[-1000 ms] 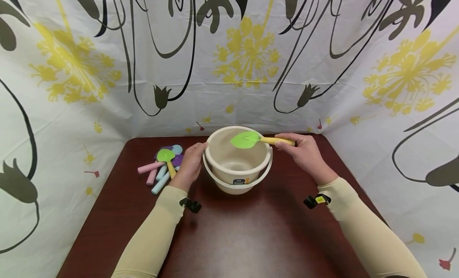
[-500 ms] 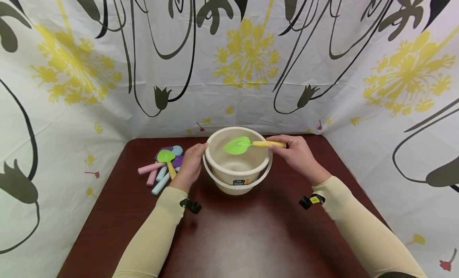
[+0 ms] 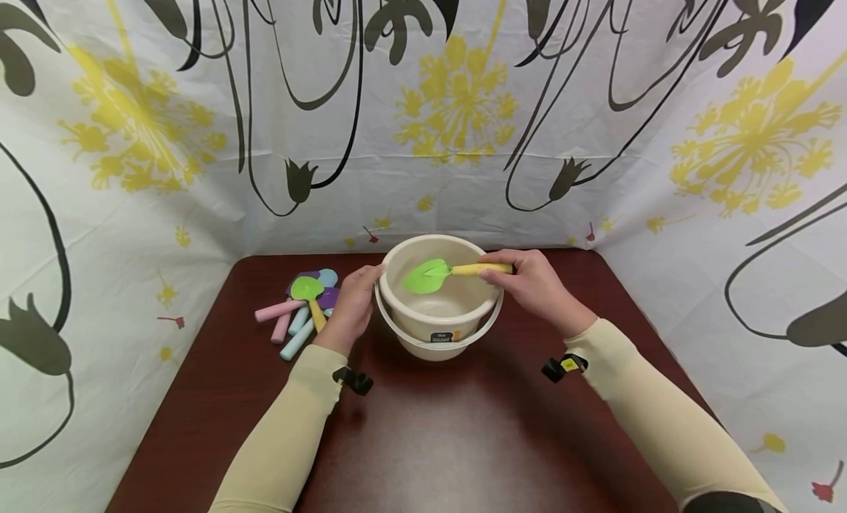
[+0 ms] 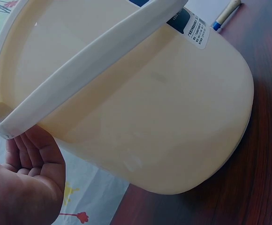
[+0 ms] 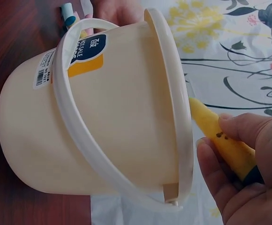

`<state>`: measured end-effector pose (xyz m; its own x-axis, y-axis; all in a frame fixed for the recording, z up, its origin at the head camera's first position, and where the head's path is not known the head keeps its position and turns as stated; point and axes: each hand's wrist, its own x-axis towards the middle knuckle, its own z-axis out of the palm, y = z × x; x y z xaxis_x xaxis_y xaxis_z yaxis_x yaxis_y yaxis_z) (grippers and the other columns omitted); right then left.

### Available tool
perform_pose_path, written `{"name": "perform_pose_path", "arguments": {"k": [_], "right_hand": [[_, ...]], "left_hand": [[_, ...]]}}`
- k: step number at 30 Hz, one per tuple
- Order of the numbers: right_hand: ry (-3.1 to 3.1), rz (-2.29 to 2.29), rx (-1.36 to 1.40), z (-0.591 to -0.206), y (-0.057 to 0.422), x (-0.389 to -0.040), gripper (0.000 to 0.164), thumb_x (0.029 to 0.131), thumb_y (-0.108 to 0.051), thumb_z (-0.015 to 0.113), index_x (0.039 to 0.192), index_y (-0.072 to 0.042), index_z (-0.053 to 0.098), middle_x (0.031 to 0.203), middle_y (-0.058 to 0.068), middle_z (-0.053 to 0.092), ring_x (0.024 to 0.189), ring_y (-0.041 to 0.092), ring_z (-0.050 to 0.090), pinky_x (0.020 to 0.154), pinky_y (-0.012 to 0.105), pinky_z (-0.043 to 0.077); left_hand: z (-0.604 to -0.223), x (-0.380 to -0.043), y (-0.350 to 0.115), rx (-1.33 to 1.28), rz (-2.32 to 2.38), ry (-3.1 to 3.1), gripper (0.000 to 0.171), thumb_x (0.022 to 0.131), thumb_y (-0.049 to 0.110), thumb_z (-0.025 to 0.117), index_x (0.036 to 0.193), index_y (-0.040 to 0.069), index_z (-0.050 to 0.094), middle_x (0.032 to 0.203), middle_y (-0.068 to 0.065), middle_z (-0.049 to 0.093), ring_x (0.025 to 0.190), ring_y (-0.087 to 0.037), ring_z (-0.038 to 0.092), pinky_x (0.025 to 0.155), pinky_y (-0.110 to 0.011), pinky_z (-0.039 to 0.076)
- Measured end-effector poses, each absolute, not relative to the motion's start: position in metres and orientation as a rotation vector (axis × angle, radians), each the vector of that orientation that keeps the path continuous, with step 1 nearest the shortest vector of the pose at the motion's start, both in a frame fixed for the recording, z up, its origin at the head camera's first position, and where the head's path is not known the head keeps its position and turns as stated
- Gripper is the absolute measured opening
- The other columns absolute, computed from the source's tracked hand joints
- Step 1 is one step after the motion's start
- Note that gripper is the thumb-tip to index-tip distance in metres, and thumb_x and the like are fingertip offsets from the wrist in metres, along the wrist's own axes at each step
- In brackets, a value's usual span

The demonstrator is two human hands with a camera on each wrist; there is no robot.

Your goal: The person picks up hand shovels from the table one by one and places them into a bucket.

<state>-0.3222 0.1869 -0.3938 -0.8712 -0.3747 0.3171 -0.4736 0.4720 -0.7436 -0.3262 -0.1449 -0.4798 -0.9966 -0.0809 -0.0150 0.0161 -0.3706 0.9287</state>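
Lying on counter [image 3: 410, 425], nine o'clock of bucket [image 3: 470, 300]: toy tools [image 3: 306, 288], heaped. Left hand [image 3: 352, 306], ten o'clock: fingers curled around rim [image 5: 180, 103]. Green trowel [image 3: 431, 274]: at bucket's mouth. Right hand [image 3: 532, 284], three o'clock: fingers pinching yellow handle [image 3: 470, 269]. Step, seemingly: trowel placement; next move likely calls for lowering, loosening.

You are in a curtained-off space, room type unclear: flower-printed sheeting [image 3: 423, 178] encloses three sides of a dark reddish-brown table [image 3: 423, 432].

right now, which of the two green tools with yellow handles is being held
The leaf-bladed tool, gripped in the right hand; the rounder-bladed tool lies on the pile near the left hand.
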Motion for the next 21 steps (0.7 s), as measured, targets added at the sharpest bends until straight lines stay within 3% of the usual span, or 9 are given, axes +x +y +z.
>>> {"name": "perform_pose_path", "arguments": {"k": [7, 16, 21], "right_hand": [[-2.679, 1.280, 0.781, -0.391, 0.176, -0.327, 0.026, 0.100, -0.026, 0.086, 0.123, -0.015, 0.086, 0.116, 0.005, 0.081, 0.089, 0.019, 0.065, 0.070, 0.025, 0.052], [-2.756, 1.228, 0.818, -0.391, 0.167, -0.332, 0.025, 0.101, -0.029, 0.086, 0.123, -0.017, 0.086, 0.098, 0.003, 0.079, 0.074, 0.023, 0.056, 0.062, 0.028, 0.044], [-2.783, 1.174, 0.902, -0.391, 0.162, -0.333, 0.026, 0.101, -0.029, 0.085, 0.124, -0.016, 0.086, 0.106, 0.000, 0.081, 0.086, 0.021, 0.063, 0.070, 0.031, 0.050]], "left_hand": [[-0.480, -0.326, -0.146, 0.087, -2.539, -1.739, 0.026, 0.108, 0.020, 0.070, 0.083, 0.011, 0.069, 0.085, 0.000, 0.063, 0.082, -0.012, 0.059, 0.074, -0.022, 0.052], [-0.480, -0.326, -0.146, 0.101, -2.536, -1.745, 0.024, 0.107, 0.020, 0.071, 0.086, 0.007, 0.069, 0.084, 0.000, 0.063, 0.082, -0.013, 0.059, 0.074, -0.022, 0.052], [-0.479, -0.326, -0.145, 0.106, -2.527, -1.756, 0.024, 0.107, 0.020, 0.072, 0.089, 0.004, 0.069, 0.085, 0.000, 0.063, 0.084, -0.013, 0.059, 0.076, -0.023, 0.052]]}}
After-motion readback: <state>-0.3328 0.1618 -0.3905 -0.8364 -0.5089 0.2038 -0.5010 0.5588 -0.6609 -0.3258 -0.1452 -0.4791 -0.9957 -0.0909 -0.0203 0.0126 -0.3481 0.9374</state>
